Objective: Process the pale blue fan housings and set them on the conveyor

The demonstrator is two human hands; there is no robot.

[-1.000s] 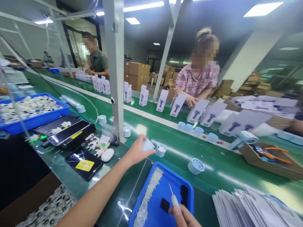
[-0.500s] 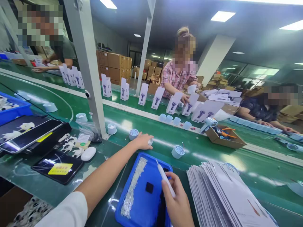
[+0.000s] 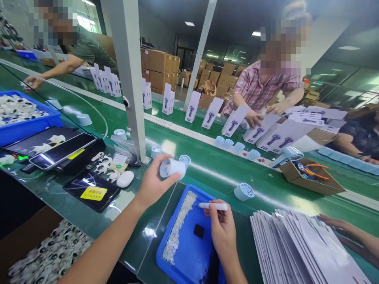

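My left hand (image 3: 155, 183) grips a pale blue plastic cup-shaped part (image 3: 174, 169), tilted on its side with its open end towards the left. It is raised over the bench's edge by the belt. Between the fingers of my right hand (image 3: 222, 225) is a white pen-shaped tool (image 3: 217, 206), held nearly level. Its thin tip points left, above the blue tray (image 3: 162, 252). Along the tray's left side lies a heap of small clear pieces (image 3: 179, 228); a black square (image 3: 199, 231) lies on its floor.
Similar cup parts (image 3: 244, 191) stand on the green belt (image 3: 207, 173). Stacked printed sheets (image 3: 299, 244) lie at right, beside another person's hand (image 3: 340, 227). A metal post (image 3: 130, 79) rises at left near a black tablet (image 3: 91, 191). Co-workers sit across, behind white boxes (image 3: 233, 122).
My left hand has come back from the belt, now holding the cup part up. The pen-shaped tool has swung from upright to nearly level. Another person's hand has appeared at right.
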